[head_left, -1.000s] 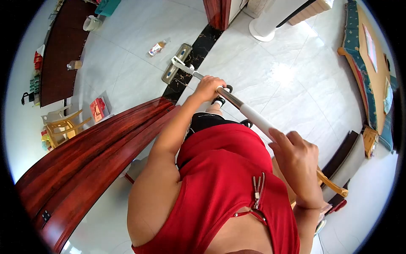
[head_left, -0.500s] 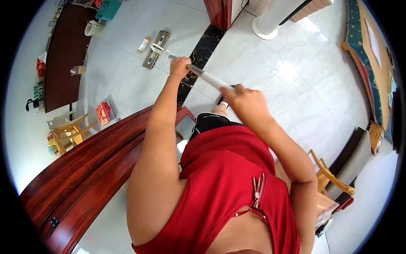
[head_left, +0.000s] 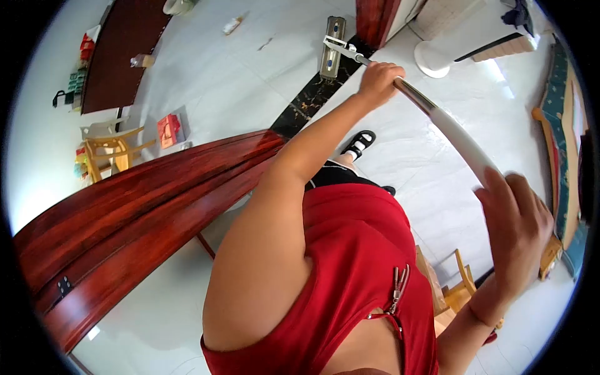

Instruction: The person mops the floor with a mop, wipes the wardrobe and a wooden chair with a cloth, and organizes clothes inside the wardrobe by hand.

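Note:
A flat mop runs across the upper middle of the view. Its long metal-ended head point(head_left: 332, 61) rests on the floor beside the dark marbled strip point(head_left: 309, 100), close to the red door post. My left hand point(head_left: 380, 83) is closed round the metal part of the mop pole point(head_left: 459, 137), not far above the head. Higher up, near the end of its white grip, my right hand point(head_left: 519, 231) is wrapped round the pole. That hand hides the pole's end.
A dark red wooden door point(head_left: 156, 194) stands at my left. A small bottle point(head_left: 232, 25) lies on the tiles ahead. A red box point(head_left: 169, 130) and a wooden chair point(head_left: 112, 150) are further left. At the right stand a white round-based column point(head_left: 432, 60) and another chair point(head_left: 461, 289).
The mop head has moved away from the small bottle, rightward to the dark strip by the post. Both hands have gone right with the pole, and my view has shifted too.

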`<state>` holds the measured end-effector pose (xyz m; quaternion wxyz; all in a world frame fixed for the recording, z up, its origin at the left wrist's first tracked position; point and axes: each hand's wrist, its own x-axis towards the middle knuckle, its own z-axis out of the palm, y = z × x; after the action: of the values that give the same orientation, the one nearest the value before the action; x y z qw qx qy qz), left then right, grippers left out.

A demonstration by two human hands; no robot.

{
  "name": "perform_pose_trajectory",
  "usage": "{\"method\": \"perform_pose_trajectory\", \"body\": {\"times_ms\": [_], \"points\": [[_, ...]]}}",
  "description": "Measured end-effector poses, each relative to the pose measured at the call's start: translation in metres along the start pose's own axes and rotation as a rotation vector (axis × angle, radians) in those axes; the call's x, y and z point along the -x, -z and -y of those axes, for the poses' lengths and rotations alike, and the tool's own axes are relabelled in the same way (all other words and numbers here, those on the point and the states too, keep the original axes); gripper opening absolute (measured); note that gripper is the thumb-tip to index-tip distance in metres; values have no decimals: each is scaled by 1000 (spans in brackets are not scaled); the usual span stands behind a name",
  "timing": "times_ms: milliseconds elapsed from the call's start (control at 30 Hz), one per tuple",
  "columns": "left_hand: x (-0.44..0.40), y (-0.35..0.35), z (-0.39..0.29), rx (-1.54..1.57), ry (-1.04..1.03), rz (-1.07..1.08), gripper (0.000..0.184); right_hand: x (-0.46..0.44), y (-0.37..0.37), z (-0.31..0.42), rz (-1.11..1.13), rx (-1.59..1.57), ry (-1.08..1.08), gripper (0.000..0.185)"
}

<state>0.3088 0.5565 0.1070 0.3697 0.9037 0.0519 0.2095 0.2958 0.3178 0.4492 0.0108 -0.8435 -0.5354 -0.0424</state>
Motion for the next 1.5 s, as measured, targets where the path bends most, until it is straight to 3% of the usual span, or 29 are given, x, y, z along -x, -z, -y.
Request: {"method": "perform_pose_trajectory", "body": {"times_ms": [133, 167, 400, 800, 867, 1067, 1200, 1233, 1333, 1500], "points": [[-16, -10, 46, 67, 69, -39, 9, -38, -41, -1, -28, 109, 106, 26], [-23, -13, 55, 43, 69, -50, 9, -46, -47, -9, -91, 67, 124, 16], [-24, 4, 107, -104, 191, -56, 7, -85, -97, -29, -137, -83, 224, 11], [73, 104, 198, -168, 599, -270, 25, -189, -136, 40, -159, -174, 609, 8], [113, 107, 227, -192, 515, -365, 26, -194, -150, 54, -172, -196, 663, 5], [209, 142, 210, -279, 748, -379, 25, -191, -183, 107, -122, -321, 837, 6], [260, 153, 203, -343, 777, -377, 25, -178, -205, 133, -128, -356, 850, 7], [260, 155, 193, -394, 882, -321, 21, -173, -212, 135, -116, -378, 806, 7], [271, 159, 205, -442, 828, -152, 13, -158, -224, 135, -92, -414, 694, 7], [247, 149, 177, -376, 747, -148, 7, -134, -213, 111, -88, -329, 634, 11]]}}
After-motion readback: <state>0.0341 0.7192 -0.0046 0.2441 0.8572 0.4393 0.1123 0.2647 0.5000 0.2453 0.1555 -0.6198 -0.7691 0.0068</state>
